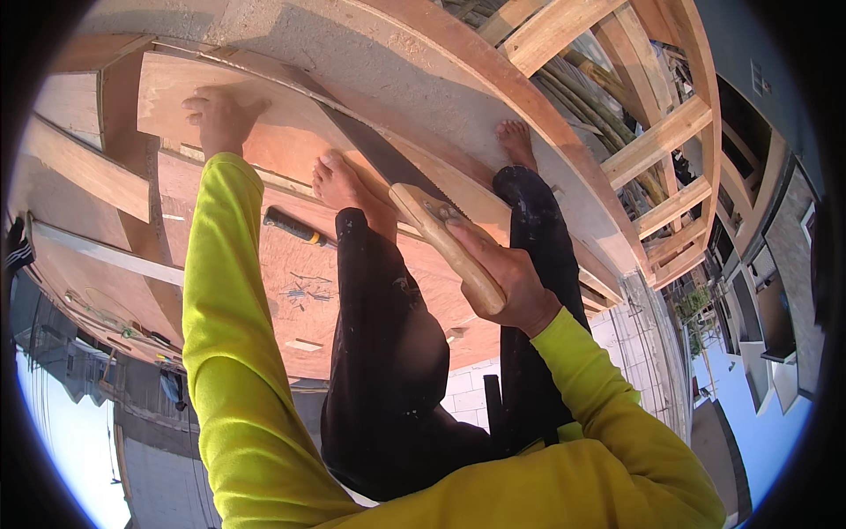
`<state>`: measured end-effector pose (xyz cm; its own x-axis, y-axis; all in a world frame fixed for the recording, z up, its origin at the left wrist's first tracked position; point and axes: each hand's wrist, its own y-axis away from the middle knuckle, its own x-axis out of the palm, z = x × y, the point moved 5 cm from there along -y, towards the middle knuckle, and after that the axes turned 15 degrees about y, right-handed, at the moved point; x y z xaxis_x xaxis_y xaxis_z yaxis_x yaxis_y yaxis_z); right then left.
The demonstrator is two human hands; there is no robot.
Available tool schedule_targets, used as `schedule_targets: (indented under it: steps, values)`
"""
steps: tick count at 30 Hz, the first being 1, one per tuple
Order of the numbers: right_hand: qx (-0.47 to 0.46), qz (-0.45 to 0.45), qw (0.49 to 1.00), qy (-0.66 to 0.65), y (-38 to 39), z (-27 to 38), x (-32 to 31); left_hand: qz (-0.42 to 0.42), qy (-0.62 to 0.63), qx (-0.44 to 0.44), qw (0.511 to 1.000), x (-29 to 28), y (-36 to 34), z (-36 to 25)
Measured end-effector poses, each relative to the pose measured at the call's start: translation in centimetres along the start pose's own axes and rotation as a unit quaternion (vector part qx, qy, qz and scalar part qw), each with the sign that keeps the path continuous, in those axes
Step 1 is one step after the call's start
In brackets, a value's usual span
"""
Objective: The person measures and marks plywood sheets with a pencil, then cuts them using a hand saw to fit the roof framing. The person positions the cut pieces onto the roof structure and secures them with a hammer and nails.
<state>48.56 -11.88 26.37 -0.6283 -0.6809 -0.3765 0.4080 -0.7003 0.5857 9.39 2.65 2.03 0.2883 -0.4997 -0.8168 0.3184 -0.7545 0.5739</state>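
A handsaw (pixel 377 157) with a dark toothed blade and a pale wooden handle is in my right hand (pixel 509 280), fingers wrapped round the handle. The blade slants up and left, its far part lying at the edge of a long plywood strip (pixel 286 119). How deep the teeth sit in the wood I cannot tell. My left hand (pixel 225 121) rests on the strip toward its left end, fingers spread. Between the hands, my bare left foot (pixel 337 179) stands on the strip. My right foot (pixel 515 143) is beyond the blade on the concrete ledge.
A tool with a black and yellow handle (pixel 298 227) lies on the plywood sheet (pixel 291 331), near loose nails (pixel 308 289). An open timber frame (pixel 656 145) stands at the right. Wooden formwork pieces (pixel 84 167) are at the left, and a block wall (pixel 469 388) shows below.
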Motion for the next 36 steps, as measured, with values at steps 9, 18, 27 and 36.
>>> schedule_targets:
  steps: [9,18,27,36]
  values:
    - [-0.013,-0.012,1.000,-0.019,-2.4,-2.7,0.1,0.004,-0.026,0.020,0.999,-0.4,0.1,-1.0]
    - [-0.054,-0.050,0.997,-0.017,-4.5,-3.0,1.9,-0.058,0.115,0.034,0.991,5.1,10.6,-4.4]
    - [-0.094,-0.060,0.993,-0.026,-4.8,-4.4,2.1,-0.046,-0.038,0.055,0.997,10.7,16.5,-7.6]
    - [-0.138,-0.111,0.984,0.006,-2.9,-2.7,4.1,-0.080,-0.004,0.040,0.996,11.9,15.8,-6.8]
